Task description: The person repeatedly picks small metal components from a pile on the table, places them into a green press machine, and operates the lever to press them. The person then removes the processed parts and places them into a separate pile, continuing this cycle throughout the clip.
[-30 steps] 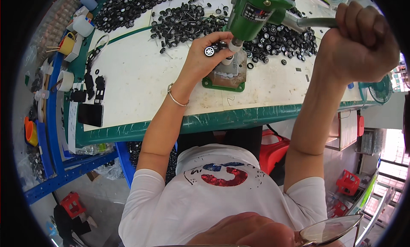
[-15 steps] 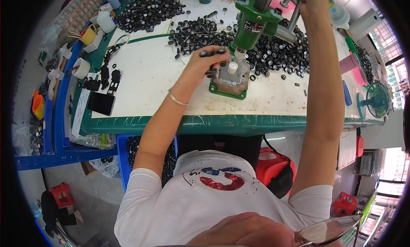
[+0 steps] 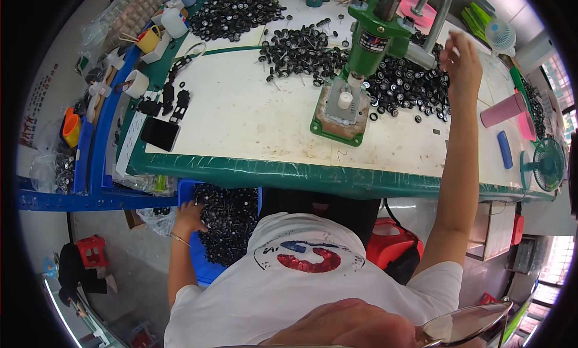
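Note:
My left hand [image 3: 190,217] is low at the left, over the rim of a blue bin [image 3: 188,192] full of small black wheel parts [image 3: 229,221]. Its fingers are spread and nothing shows in them. At the right, my right hand [image 3: 462,64] is raised beside the green hand press [image 3: 368,40], apart from its lever [image 3: 441,17], with fingers loosely bent and apart. On the press base [image 3: 337,130] stands a small white round holder [image 3: 345,100], with no wheel on it. Behind the press lie loose black wheels [image 3: 406,83].
Black wheels with metal axles [image 3: 301,50] and another wheel heap [image 3: 232,14] cover the table's far side. A dark phone [image 3: 161,135] lies at the left. On the right are a pink cup [image 3: 503,109], a blue bar-shaped object [image 3: 504,149] and a green fan [image 3: 548,164].
My left hand has moved from the press down to the blue bin, and the wheels it held are gone from it. My right hand has let go of the lever and come lower.

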Demonstrator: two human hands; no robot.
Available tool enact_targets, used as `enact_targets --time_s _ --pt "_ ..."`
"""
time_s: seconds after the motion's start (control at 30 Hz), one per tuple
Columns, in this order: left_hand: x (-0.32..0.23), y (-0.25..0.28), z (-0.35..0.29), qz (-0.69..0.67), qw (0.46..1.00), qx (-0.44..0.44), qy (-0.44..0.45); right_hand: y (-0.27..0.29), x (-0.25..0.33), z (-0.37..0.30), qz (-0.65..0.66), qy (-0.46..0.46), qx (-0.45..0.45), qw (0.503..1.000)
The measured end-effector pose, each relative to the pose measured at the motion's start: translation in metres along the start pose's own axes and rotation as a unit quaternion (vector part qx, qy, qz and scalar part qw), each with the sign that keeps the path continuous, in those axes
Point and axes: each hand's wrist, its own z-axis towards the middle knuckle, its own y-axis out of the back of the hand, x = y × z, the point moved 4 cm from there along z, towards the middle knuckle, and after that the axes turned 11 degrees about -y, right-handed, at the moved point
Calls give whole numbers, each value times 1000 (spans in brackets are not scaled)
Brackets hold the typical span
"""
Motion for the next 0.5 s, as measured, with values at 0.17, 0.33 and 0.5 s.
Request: enact_targets --time_s 0.17,0.33,0.5 --pt "-74 64 17 -374 901 40 -216 32 -56 -30 -198 -82 6 977" --pt "-136 182 87 -377 837 -162 -361 73 -117 -61 -341 -10 -3 940" --pt "-127 213 228 -296 785 -450 -306 78 -144 -92 -443 26 -3 896"
